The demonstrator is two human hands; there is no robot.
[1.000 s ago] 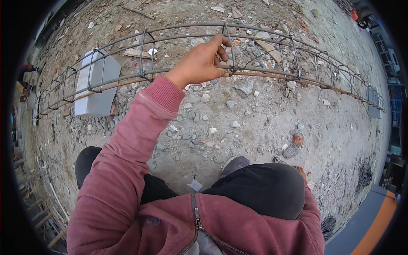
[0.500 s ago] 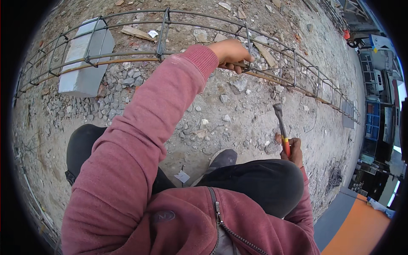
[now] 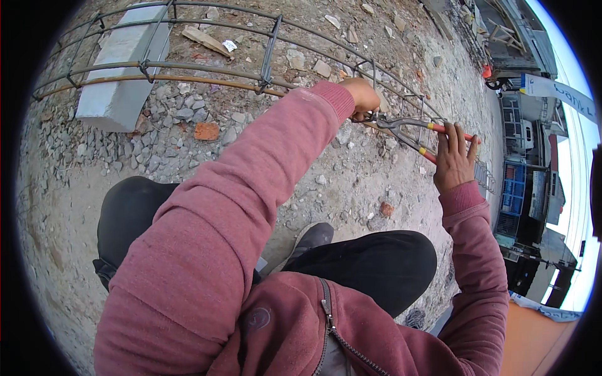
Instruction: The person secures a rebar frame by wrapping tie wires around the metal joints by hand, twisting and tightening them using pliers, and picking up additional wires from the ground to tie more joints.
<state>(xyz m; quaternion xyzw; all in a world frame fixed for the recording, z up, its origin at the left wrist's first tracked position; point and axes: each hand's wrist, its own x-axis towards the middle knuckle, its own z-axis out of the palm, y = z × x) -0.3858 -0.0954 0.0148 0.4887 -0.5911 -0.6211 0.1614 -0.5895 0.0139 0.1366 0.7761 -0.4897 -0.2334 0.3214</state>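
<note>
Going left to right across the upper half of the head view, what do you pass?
Grey concrete block → orange brick piece → left hand on the rebar cage → pincers → right hand → blue crates.

Flat, even daylight, overcast feel. No hard shadows on grey gravel ground (image 3: 188, 125); only soft darkening beneath pale concrete block (image 3: 119, 75). Bright, washed-out sky at right rim, mild glare there. Strong fisheye bend: rusty steel rebar cage (image 3: 207, 69) bowed into arc. Black vignette ringing frame. Centre sharp; slight softness toward edges, distant buildings at right smeared.
</note>
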